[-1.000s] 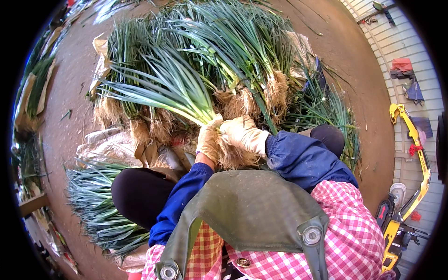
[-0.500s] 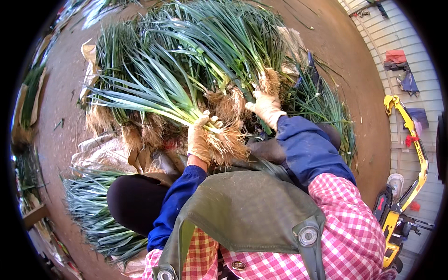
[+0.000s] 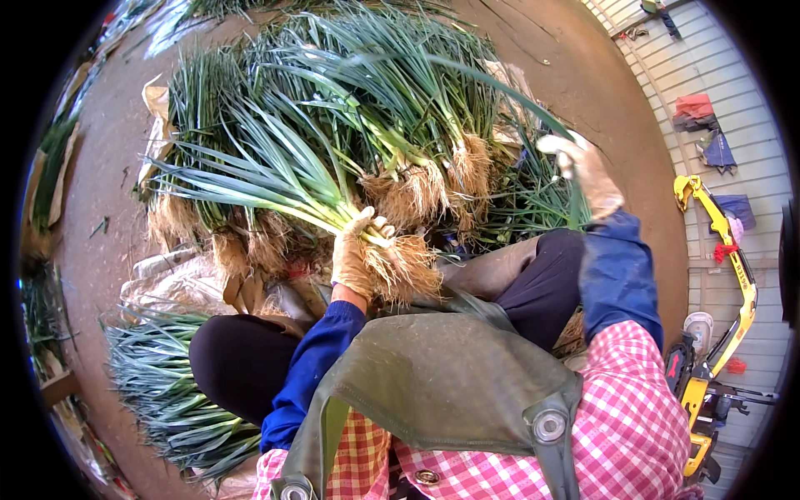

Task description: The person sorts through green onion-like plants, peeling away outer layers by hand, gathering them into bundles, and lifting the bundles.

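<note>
My left hand (image 3: 357,257), in a pale work glove, is closed round a bunch of green onions (image 3: 321,204). Their long leaves fan out to the upper left, and a bushy tuft of pale roots (image 3: 402,268) sticks out past my fingers on the right. My right hand (image 3: 586,173), also gloved, is raised to the right and pinches a long green leaf (image 3: 508,90). That leaf arcs away to the upper left and looks blurred. A large heap of green onions (image 3: 333,100) lies ahead of me, with root clumps (image 3: 417,193) toward me.
More trimmed-looking onions (image 3: 179,383) lie in a pile at my left knee. Loose greens (image 3: 537,196) sit beyond my right knee. Crumpled sacking (image 3: 179,279) is at the left. A yellow toy excavator (image 3: 733,250) stands along the ribbed wall (image 3: 667,75) at the right.
My right hand has moved from the heap's roots out to the right and up, drawing a long leaf with it. The left hand keeps its hold on the bunch, nearly still.
</note>
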`<action>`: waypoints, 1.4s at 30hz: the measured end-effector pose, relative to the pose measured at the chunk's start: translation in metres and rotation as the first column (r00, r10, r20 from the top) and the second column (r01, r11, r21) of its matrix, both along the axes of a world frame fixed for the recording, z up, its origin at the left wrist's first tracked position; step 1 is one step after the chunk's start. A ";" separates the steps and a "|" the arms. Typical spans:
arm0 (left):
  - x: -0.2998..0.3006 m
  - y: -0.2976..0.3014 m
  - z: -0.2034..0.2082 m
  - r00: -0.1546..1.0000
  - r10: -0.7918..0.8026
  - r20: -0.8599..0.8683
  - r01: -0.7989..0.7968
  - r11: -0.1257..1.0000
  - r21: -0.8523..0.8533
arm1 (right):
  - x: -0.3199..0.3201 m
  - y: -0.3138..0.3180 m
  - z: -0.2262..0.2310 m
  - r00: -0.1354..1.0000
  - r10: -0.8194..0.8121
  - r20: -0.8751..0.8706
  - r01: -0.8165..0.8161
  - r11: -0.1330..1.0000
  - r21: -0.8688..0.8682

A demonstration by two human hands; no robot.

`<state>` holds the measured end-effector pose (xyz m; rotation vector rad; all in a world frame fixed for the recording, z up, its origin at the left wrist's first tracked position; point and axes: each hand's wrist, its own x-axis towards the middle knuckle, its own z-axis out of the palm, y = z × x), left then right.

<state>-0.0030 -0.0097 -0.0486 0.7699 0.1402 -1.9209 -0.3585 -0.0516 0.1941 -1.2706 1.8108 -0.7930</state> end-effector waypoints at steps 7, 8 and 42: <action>-0.010 0.000 0.013 1.000 -0.011 -0.005 0.011 0.999 0.036 | -0.247 0.112 -0.017 0.364 0.536 -0.762 0.591 0.499 0.634; -0.008 0.001 0.019 1.000 -0.016 0.020 0.015 0.998 0.057 | -0.234 0.106 -0.028 0.349 0.492 -0.797 0.512 0.612 0.602; -0.017 0.003 0.038 0.998 -0.044 0.038 0.045 0.998 -0.038 | 0.078 0.059 0.008 0.963 0.001 0.269 -0.004 1.000 0.011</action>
